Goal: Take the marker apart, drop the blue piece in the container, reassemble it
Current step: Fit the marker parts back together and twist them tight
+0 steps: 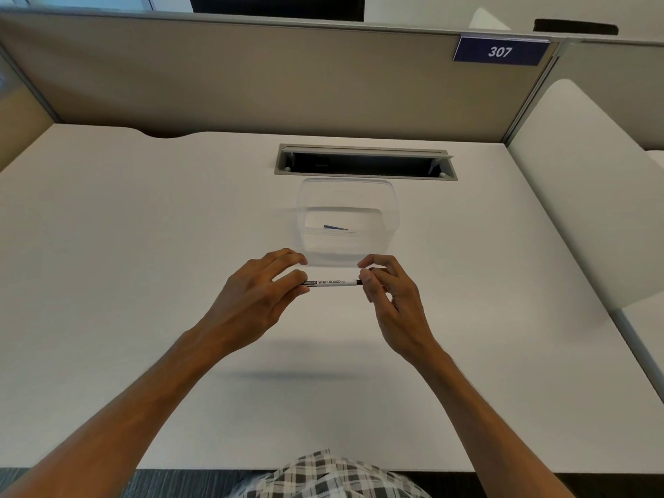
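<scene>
A white whiteboard marker (pixel 332 283) with black lettering is held level above the white desk (pixel 143 246), just in front of a clear plastic container (pixel 346 219). My left hand (pixel 262 285) grips the marker's left end, which is hidden under my fingers. My right hand (pixel 386 287) pinches its right end between thumb and forefinger, where a small black part shows. Inside the container lies a thin blue piece (pixel 336 227), seen through the clear wall.
Behind the container an open cable slot (pixel 364 163) is set into the desk. A beige partition (pixel 251 77) with a blue "307" sign (pixel 500 51) closes off the back. A white chair (pixel 582 195) stands at the right edge.
</scene>
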Available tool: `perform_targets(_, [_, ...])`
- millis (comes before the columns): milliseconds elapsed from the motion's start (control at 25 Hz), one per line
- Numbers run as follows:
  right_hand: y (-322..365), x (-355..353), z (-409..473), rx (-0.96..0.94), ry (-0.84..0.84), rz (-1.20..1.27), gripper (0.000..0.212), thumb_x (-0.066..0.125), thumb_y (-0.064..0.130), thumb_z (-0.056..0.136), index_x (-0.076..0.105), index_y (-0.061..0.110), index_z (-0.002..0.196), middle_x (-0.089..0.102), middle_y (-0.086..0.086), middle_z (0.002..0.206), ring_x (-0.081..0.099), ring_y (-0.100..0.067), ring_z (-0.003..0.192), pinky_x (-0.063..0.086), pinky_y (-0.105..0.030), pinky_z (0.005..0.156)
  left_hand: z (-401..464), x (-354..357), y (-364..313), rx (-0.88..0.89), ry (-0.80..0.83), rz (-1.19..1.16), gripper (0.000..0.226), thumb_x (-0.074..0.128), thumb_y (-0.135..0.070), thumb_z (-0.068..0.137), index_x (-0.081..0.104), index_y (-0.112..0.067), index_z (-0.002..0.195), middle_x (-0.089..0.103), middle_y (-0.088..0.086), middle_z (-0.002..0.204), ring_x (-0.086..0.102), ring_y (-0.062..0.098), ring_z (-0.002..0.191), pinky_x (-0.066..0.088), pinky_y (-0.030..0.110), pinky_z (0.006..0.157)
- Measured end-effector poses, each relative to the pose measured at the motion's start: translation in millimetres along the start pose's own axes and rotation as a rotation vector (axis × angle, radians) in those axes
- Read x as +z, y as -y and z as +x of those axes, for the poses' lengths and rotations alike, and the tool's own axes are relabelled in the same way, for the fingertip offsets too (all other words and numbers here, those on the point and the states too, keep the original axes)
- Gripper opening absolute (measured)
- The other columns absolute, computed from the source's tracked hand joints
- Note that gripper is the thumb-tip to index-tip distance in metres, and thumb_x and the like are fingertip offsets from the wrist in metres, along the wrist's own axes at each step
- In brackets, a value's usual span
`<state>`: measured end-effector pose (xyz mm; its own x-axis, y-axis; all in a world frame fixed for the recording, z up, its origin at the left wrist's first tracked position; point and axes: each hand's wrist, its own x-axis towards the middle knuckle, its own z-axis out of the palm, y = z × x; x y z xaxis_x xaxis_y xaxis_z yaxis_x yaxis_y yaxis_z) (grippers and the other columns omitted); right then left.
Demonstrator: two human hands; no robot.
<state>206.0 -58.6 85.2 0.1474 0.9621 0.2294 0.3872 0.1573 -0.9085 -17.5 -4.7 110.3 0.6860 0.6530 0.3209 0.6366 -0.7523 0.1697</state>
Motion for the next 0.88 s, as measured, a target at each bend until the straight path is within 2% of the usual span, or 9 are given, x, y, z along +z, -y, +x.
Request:
perform_targets(80, [-1.9,0.4,-0.5,0.012,-0.003,-0.034,0.034,0.046,0.047,0.095,0.058,0.029,0.067,0.059,0.013,0.109,0.059,-0.010,0.084,0.034,-0.013,0.062,-0.5,-0.1,0.5,-0.003,0.006,-0.005,0.028,0.042,-0.030,0.098,0.062,-0.011,0.099,0.061,0.004,0.123,0.056,0.023,0.113,0.046,0.032,0.069])
perform_targets(160, [-4.1,-0.6,-1.2,0.001,-0.013,-0.057,0.034,0.048,0.050,0.093,0.061,0.022,0.079,0.057,0.016,0.112,0.061,-0.011,0.093,0.038,-0.017,0.066,-0.7,0.0,1.1,-0.006,0.008,-0.007,0.027,0.042,-0.030,0.097,0.062,-0.011,0.098,0.061,0.004,0.123,0.056,0.023,0.112,0.045,0.032,0.067])
perform_targets(280, [-6.9,-3.6,-1.6,-0.037,-0.008,-0.054,0.023,0.051,0.044,0.092,0.060,0.023,0.088,0.057,0.014,0.115,0.061,-0.013,0.101,0.048,-0.030,0.070,-1.5,-0.3,2.3,-0.016,0.013,-0.011,0.030,0.040,-0.032,0.098,0.062,-0.012,0.099,0.061,0.003,0.123,0.056,0.022,0.111,0.045,0.031,0.067])
perform_targets(360, [-8.3,-5.5,-2.3,-0.050,0.001,-0.072,0.019,0.053,0.041,0.091,0.061,0.024,0.088,0.056,0.013,0.116,0.061,-0.014,0.102,0.050,-0.034,0.071,-1.7,-0.7,2.5,-0.017,0.015,-0.014,0.032,0.038,-0.033,0.098,0.063,-0.012,0.099,0.061,0.004,0.124,0.056,0.023,0.110,0.046,0.032,0.068])
perform_targets(560, [-8.7,-6.1,-1.8,-0.066,0.015,-0.079,0.017,0.051,0.037,0.094,0.061,0.025,0.087,0.056,0.016,0.117,0.061,-0.014,0.100,0.049,-0.030,0.071,0.2,-1.4,1.6,-0.014,0.014,-0.021,0.032,0.039,-0.033,0.098,0.063,-0.012,0.100,0.061,0.003,0.124,0.056,0.023,0.109,0.046,0.032,0.069])
perform_targets(760, [-8.9,-8.0,-0.9,-0.044,0.017,-0.073,0.017,0.052,0.031,0.096,0.063,0.025,0.084,0.057,0.014,0.117,0.062,-0.015,0.098,0.050,-0.034,0.072,3.0,-2.8,0.0,-0.009,0.010,-0.009,0.032,0.039,-0.032,0.098,0.063,-0.011,0.099,0.061,0.004,0.125,0.058,0.024,0.103,0.044,0.031,0.070])
perform_targets(880, [-6.4,-8.7,0.5,-0.046,0.005,-0.068,0.022,0.051,0.029,0.097,0.062,0.029,0.078,0.058,0.011,0.117,0.062,-0.013,0.095,0.045,-0.021,0.070,5.1,-3.8,-0.4,-0.002,0.004,-0.003,0.029,0.042,-0.030,0.098,0.063,-0.011,0.099,0.061,0.005,0.125,0.058,0.025,0.101,0.044,0.030,0.071])
